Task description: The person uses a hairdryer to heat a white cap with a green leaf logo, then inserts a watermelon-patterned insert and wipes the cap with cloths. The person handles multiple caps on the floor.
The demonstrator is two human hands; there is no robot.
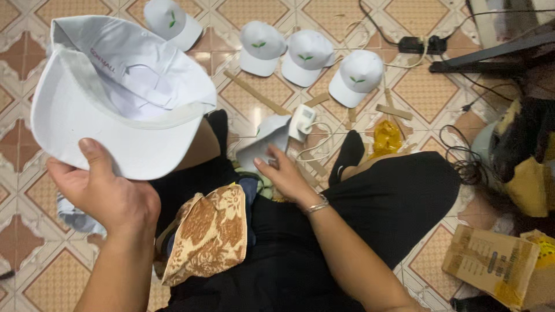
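Seen from above, the left hand holds a white cap up by its brim, thumb on top and fingers pinching from below, over the tiled floor. Meanwhile the right hand, its fingers loosely spread, rests on a folded white cap beside a small white device at the person's lap. Four more white caps with a green leaf mark, among them one at the right, lie on the floor beyond, and a brown patterned cloth lies across the lap.

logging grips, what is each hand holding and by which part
Left hand grips the white fabric cap by its brim edge. Right hand touches white fabric; grip unclear.
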